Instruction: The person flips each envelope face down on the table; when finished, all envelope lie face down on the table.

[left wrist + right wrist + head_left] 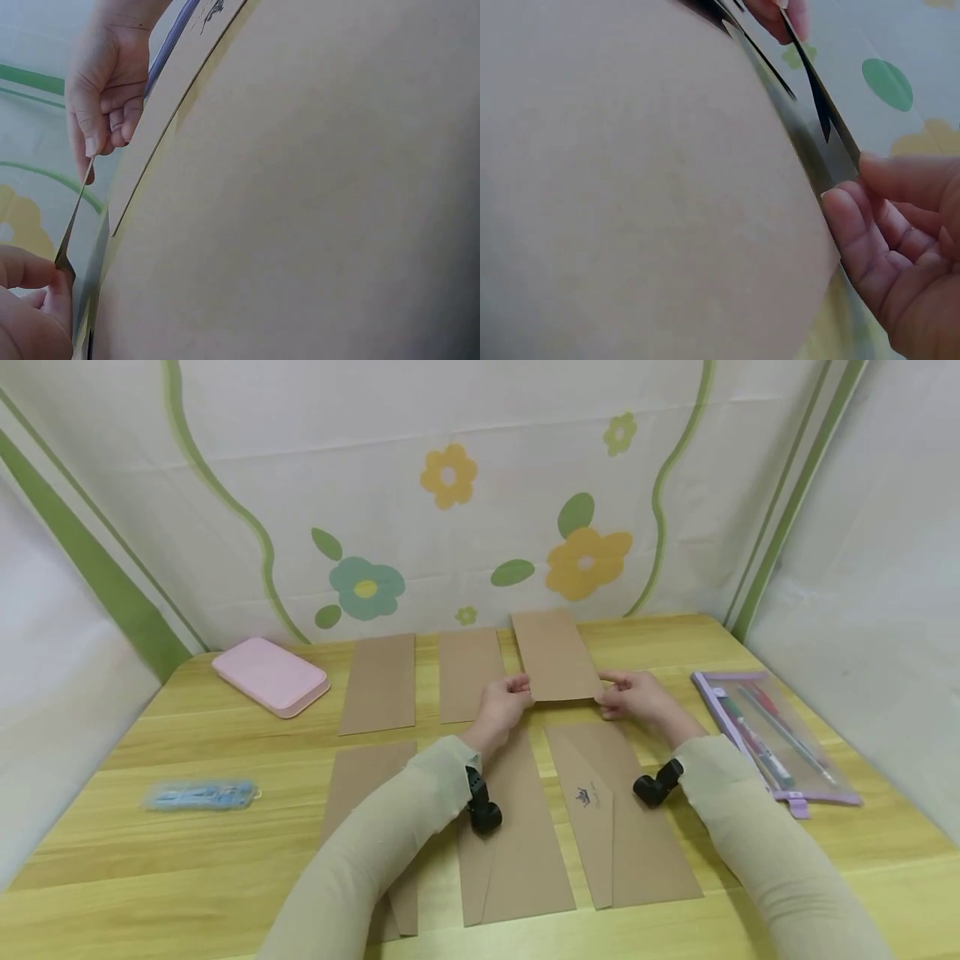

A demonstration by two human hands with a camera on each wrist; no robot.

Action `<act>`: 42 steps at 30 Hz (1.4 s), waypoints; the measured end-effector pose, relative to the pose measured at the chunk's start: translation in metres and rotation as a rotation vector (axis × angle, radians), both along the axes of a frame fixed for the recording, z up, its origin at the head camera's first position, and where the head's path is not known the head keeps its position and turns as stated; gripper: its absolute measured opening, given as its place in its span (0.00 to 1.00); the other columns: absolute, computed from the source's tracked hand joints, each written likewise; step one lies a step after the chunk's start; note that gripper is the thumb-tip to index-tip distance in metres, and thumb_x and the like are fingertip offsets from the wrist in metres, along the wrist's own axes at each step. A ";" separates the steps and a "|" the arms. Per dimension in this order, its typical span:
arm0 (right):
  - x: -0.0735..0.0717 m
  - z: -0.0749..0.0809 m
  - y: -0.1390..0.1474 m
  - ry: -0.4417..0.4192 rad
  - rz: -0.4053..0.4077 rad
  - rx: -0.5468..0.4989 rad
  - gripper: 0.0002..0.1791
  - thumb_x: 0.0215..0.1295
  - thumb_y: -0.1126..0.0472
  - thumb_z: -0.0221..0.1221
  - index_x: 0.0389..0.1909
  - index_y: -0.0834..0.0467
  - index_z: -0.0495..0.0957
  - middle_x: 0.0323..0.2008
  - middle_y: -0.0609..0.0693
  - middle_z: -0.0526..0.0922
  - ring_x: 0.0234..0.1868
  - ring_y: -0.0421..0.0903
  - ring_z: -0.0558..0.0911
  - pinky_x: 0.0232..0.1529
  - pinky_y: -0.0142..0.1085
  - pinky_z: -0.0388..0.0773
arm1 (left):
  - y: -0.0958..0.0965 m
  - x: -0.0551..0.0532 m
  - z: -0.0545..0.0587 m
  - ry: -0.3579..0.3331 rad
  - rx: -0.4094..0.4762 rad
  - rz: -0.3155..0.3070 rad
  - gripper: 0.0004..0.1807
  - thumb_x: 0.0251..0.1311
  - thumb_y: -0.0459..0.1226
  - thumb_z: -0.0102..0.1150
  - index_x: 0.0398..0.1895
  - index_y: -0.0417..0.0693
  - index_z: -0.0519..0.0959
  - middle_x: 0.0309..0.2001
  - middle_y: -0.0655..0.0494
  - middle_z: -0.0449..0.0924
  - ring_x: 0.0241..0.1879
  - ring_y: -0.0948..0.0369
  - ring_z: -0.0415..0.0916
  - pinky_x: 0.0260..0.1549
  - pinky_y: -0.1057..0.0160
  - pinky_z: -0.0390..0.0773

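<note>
The big wooden table [135,868] has six brown envelopes [525,872] in two rows of three, with strips of wood between them. One see-through pouch [821,797] on the right has pens [753,741] inside, and one pink case [270,675] sits far left. The left hand [501,710] and right hand [633,697] pinch the near corners of the far right envelope [558,656], by the far edge; one blue packet [201,795] lies left.
</note>
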State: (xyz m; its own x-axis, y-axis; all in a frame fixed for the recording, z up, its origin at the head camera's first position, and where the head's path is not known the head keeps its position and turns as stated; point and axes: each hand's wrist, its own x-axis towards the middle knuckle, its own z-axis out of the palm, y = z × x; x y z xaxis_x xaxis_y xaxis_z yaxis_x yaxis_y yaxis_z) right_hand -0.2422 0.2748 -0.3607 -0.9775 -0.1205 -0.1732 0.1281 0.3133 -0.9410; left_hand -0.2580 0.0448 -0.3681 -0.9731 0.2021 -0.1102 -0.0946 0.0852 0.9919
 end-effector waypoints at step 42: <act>0.016 0.036 -0.038 0.162 -0.147 0.103 0.29 0.57 0.61 0.63 0.58 0.66 0.69 0.31 0.55 0.82 0.27 0.42 0.83 0.36 0.37 0.82 | -0.044 0.015 0.056 0.049 0.173 -0.095 0.28 0.62 0.26 0.50 0.66 0.38 0.60 0.63 0.45 0.64 0.64 0.53 0.62 0.61 0.61 0.65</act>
